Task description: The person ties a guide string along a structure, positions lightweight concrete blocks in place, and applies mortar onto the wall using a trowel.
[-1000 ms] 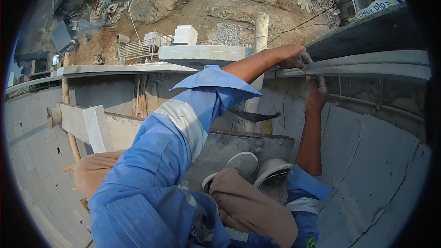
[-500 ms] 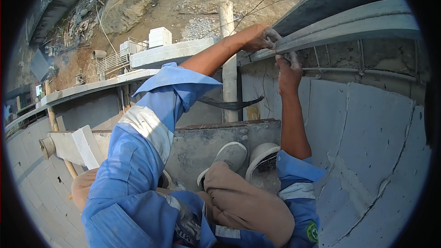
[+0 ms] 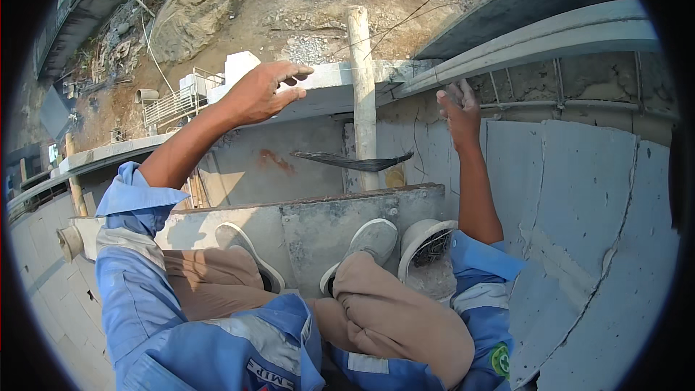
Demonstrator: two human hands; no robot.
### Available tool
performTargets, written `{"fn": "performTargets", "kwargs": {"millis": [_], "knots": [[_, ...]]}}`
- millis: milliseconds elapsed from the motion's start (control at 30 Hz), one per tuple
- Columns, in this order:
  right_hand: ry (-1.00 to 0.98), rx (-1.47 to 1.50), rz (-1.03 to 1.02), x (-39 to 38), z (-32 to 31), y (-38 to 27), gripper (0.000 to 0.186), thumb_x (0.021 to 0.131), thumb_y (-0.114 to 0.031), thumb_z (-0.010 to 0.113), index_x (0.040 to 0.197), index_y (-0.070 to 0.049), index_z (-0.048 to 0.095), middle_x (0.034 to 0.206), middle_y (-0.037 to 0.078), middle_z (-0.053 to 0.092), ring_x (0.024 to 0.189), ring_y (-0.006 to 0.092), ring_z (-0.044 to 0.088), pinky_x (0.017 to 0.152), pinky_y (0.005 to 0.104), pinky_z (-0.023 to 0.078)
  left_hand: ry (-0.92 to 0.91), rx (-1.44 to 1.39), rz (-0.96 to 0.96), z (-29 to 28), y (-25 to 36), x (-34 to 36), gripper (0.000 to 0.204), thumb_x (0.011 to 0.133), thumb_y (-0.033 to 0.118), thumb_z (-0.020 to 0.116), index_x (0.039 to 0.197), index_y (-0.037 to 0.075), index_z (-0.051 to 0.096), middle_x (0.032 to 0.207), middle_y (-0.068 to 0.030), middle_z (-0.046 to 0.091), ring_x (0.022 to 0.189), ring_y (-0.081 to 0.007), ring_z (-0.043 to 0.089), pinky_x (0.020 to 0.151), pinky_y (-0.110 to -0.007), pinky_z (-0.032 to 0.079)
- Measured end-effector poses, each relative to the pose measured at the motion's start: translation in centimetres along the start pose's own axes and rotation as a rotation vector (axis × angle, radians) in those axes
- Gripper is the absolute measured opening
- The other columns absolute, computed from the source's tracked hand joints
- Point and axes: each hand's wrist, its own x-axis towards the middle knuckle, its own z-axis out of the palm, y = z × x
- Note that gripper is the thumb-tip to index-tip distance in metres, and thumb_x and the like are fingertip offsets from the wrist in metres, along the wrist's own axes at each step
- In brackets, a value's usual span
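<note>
L hand (image 3: 269,93) half-spread, thumb off fingers, R hand (image 3: 461,112) curled just beside concrete ledge (image 3: 536,47), can't tell if gripping; faint string (image 3: 360,69) btwn them, crossing the post (image 3: 363,119), prob. light, limp, best pinched nr an end.
</note>
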Motion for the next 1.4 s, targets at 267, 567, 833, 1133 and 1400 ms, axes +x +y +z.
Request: {"fn": "performTargets", "kwargs": {"millis": [267,567,833,1133,1400], "knots": [[-0.068,-0.286,0.078,-4.3,-1.1,0.0,0.072,0.086,-0.028,0.073,0.145,0.001,0.043,0.126,0.018,0.062,0.091,0.0174,0.065,0.077,0.0299,0.051,-0.420,0.163,-0.273,-2.6,-9.0,-20.0,0.055,0.085,0.032,0.071,0.130,0.004,0.059,0.122,-0.0213,0.063,0.111,-0.0350,0.062,0.097,-0.043,0.047],[-0.188,-0.938,-0.163,-8.6,1.3,-5.1,0.060,0.087,-0.029,0.069,0.136,0.002,0.053,0.114,0.021,0.067,0.091,0.0258,0.069,0.083,0.0360,0.052,-0.063,-0.089,-0.278,2.3,-14.4,-22.8,0.056,0.085,0.029,0.071,0.130,-0.001,0.057,0.127,-0.0228,0.061,0.113,-0.0356,0.062,0.098,-0.040,0.047],[-0.224,-1.294,-0.266,-10.6,4.1,-14.0,0.052,0.089,-0.029,0.069,0.130,0.001,0.058,0.125,0.024,0.062,0.117,0.0388,0.059,0.100,0.0415,0.045,-0.056,-0.195,-0.350,11.9,-22.9,-27.9,0.056,0.093,0.045,0.059,0.129,0.001,0.059,0.122,-0.0230,0.064,0.115,-0.0363,0.061,0.097,-0.043,0.047],[-0.169,-1.606,-0.297,-14.5,8.8,-29.5,0.052,0.089,-0.032,0.067,0.129,0.000,0.058,0.113,0.024,0.067,0.106,0.0377,0.065,0.094,0.0426,0.049,-0.298,-0.066,-0.549,15.3,-23.0,-30.1,0.085,0.094,0.073,0.024,0.105,0.003,0.071,0.110,-0.0237,0.068,0.111,-0.0387,0.062,0.095,-0.049,0.045],[-0.258,-1.559,-0.607,-20.2,18.1,-32.9,0.050,0.091,-0.031,0.066,0.132,-0.004,0.058,0.109,0.019,0.070,0.093,0.0306,0.070,0.083,0.0414,0.054,-0.260,-0.053,-0.557,15.3,-23.2,-31.0,0.086,0.093,0.075,0.026,0.101,0.003,0.072,0.106,-0.0243,0.069,0.106,-0.0392,0.064,0.092,-0.049,0.047]]}}
